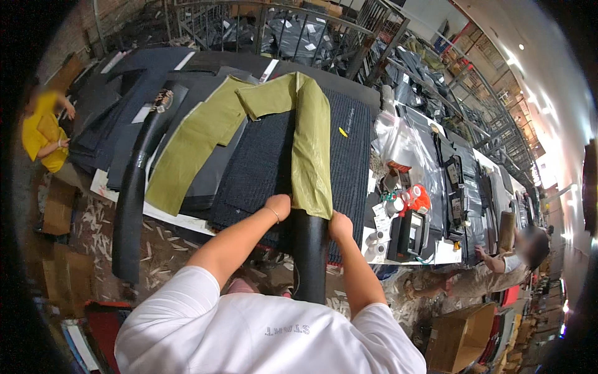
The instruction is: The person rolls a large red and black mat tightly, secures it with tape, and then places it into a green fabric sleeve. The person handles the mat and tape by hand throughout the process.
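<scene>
An olive-green garment (310, 149) that looks like trousers has one leg pulled over a long black board (310, 255) extending toward me from the table. Its other leg lies flat on dark cloth to the left. My left hand (278, 207) is closed at the left edge of the leg's hem. On the opposite side, my right hand (340, 225) is closed at the hem's right edge, beside the board. The fingertips of both hands are mostly hidden. Beneath the garment lies a stack of dark ribbed cloth (255, 168).
Another black board (134, 206) juts off the table at left. Spools (393, 204) and a black box (408, 235) stand right of the ribbed cloth. People work at far left (47, 134) and right (498, 268). A metal railing (261, 28) runs behind; scraps litter the floor.
</scene>
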{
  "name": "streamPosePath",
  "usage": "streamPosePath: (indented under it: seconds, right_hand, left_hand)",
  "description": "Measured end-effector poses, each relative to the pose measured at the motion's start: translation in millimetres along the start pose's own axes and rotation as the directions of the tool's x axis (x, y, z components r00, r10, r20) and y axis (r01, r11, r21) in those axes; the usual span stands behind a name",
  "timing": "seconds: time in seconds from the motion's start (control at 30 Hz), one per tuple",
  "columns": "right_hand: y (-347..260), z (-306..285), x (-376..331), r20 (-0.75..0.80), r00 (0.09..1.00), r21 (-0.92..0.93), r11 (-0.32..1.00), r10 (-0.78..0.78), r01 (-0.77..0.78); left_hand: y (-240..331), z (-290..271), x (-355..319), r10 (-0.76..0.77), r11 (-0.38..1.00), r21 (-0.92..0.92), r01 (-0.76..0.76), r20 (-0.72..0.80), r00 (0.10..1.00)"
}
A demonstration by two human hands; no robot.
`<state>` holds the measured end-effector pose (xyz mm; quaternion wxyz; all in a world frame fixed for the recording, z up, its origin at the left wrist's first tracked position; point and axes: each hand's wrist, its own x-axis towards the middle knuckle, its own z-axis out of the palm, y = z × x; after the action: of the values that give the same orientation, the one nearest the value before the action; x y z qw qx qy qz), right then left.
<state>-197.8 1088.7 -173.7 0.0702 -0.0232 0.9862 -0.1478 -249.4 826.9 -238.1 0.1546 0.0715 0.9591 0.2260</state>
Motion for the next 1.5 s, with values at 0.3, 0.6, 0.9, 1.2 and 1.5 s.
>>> streamPosePath:
  seconds: [0.3,0.6,0.9,1.2,1.5]
  right_hand:
    - [-3,-54,-86,-0.284,0.943,0.145,0.964,-0.174,0.222]
    - [62,53,-231,0.460,0.858,-0.207,0.913,-0.227,0.352]
    - [56,82,-172,0.158,0.946,0.364,0.907,-0.284,0.211]
    - [47,31,-144,0.080,0.929,0.304,0.896,-0.362,0.323]
    - [67,59,-222,0.166,0.979,0.361,0.931,-0.117,0.050]
  left_hand:
    - [52,-52,-101,0.169,0.985,0.066,-0.158,-0.242,0.955]
    - [51,34,-225,0.310,0.819,0.286,-0.498,0.510,0.802]
    - [5,45,-130,0.356,0.935,-0.109,-0.339,0.248,0.901]
    - [-54,24,-154,0.343,0.937,-0.074,-0.341,0.011,0.939]
    - [-43,133,-231,-0.058,0.821,-0.568,0.050,0.005,0.998]
